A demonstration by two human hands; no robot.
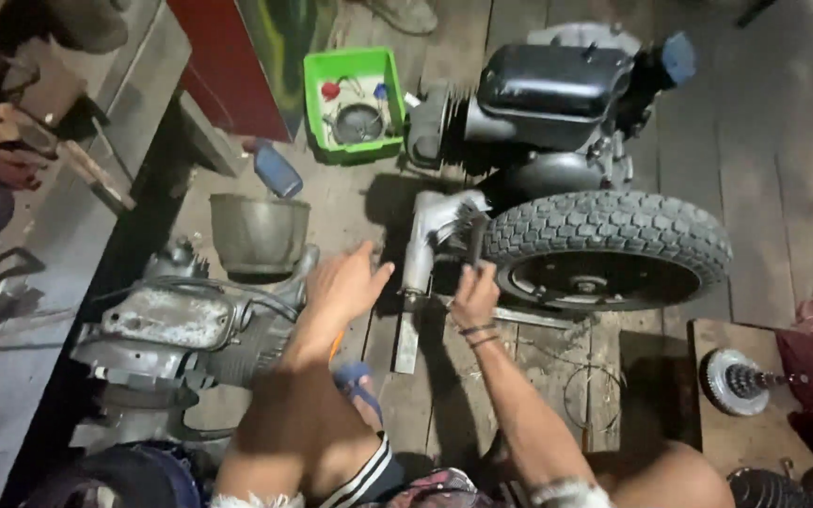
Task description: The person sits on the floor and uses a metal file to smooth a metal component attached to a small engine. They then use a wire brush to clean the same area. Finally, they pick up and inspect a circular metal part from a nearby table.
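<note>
My right hand (474,287) grips a dark tool handle (475,240) that stands against a grey metal housing (430,235) beside a knobbly black tyre (609,246). My left hand (345,282) hovers with fingers apart just left of the housing, holding nothing, above the wooden plank floor (764,160). Beyond the tyre sits a black engine block (543,99). My knees and forearms fill the lower middle of the view.
A green plastic tray (315,89) with small parts lies at the back. A metal bowl (258,230) and a blue bottle (277,169) sit left of it. A grey engine casing (176,329) lies at left, a toothed clutch part (736,381) on a board at right.
</note>
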